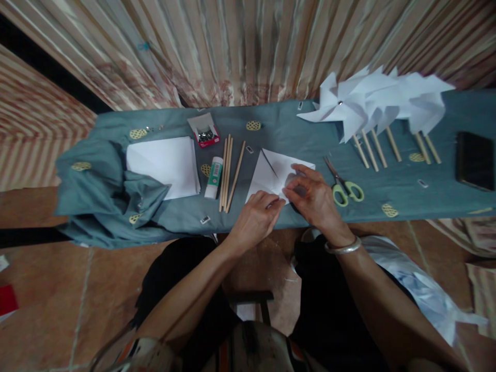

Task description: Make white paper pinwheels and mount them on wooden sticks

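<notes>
A square white paper sheet [257,179] lies turned at an angle on the cloth-covered table, with a dark slit running inward from its far corner. My left hand [256,217] is closed at the near edge, fingers pinching the paper. On the right side of the sheet, my right hand [312,195] pinches the paper between thumb and fingers, and a silver bangle circles that wrist. Green-handled scissors [344,189] rest just right of my right hand, blades slightly apart. Left of the sheet are several wooden sticks [229,175] and a capped glue stick [214,178].
Several white paper pinwheels [372,101] on sticks lie overlapping at the back right. A dark phone [476,160] is at the far right. An open box [205,132] of small metal pins stands behind a stack of white paper [163,163]. Curtains hang behind the table [279,124].
</notes>
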Demonstrator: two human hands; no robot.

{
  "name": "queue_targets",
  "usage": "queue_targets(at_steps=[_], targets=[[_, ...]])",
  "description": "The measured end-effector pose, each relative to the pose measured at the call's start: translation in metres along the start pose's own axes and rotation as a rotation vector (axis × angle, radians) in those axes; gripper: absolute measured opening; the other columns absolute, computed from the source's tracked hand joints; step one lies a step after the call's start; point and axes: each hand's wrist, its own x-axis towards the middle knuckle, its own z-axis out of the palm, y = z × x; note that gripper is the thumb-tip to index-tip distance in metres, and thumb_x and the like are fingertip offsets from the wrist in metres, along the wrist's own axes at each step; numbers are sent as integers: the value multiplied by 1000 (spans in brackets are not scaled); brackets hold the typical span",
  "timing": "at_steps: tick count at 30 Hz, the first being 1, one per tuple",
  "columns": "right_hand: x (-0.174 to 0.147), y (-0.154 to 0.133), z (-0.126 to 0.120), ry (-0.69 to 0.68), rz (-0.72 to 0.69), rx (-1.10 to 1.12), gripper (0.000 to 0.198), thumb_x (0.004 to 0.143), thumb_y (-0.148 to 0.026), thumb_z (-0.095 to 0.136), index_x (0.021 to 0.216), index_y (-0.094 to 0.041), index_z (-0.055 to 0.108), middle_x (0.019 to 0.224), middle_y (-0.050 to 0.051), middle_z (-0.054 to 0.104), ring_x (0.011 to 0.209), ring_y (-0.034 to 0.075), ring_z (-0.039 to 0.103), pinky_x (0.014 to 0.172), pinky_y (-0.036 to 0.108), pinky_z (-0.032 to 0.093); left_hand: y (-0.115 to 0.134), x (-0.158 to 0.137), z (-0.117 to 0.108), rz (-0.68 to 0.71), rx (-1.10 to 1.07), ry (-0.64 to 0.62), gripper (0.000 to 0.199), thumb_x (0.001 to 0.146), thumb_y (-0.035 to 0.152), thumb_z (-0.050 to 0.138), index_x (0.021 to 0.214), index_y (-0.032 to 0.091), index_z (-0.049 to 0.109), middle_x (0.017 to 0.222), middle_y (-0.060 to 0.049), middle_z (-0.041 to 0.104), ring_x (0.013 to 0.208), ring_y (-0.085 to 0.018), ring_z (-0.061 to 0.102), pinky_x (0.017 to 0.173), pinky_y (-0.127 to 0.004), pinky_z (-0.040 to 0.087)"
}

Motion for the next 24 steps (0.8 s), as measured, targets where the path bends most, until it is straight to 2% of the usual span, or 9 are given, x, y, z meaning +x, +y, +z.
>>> queue_targets(at_steps=[10, 17, 24], targets=[[-1, 0, 1, 6, -14, 8, 8, 83, -28, 63, 77, -23, 65, 132, 8, 59, 124, 30, 53, 107, 51, 41, -1, -1, 2, 16, 22, 11, 22, 94, 16, 47, 111, 15, 62, 105, -9, 66, 98, -22, 57, 84, -38, 51], [-3, -2, 3, 34, -102, 13, 8, 86, -27, 58, 84, -22, 65, 133, 9, 58, 125, 29, 51, 108, 53, 40, 0, 0, 0, 14, 18, 12, 22, 94, 16, 49, 110, 13, 63, 105, -8, 67, 97, -22, 57, 84, -37, 51], [-5, -4, 3, 51, -179, -25, 12, 89, -25, 55, 96, -25, 66, 135, 7, 56, 125, 27, 52, 105, 51, 44, 0, 0, -1, 11, 27, 2, 22, 92, 14, 50, 110, 14, 63, 104, -9, 67, 96, -22, 57, 83, -38, 51]])
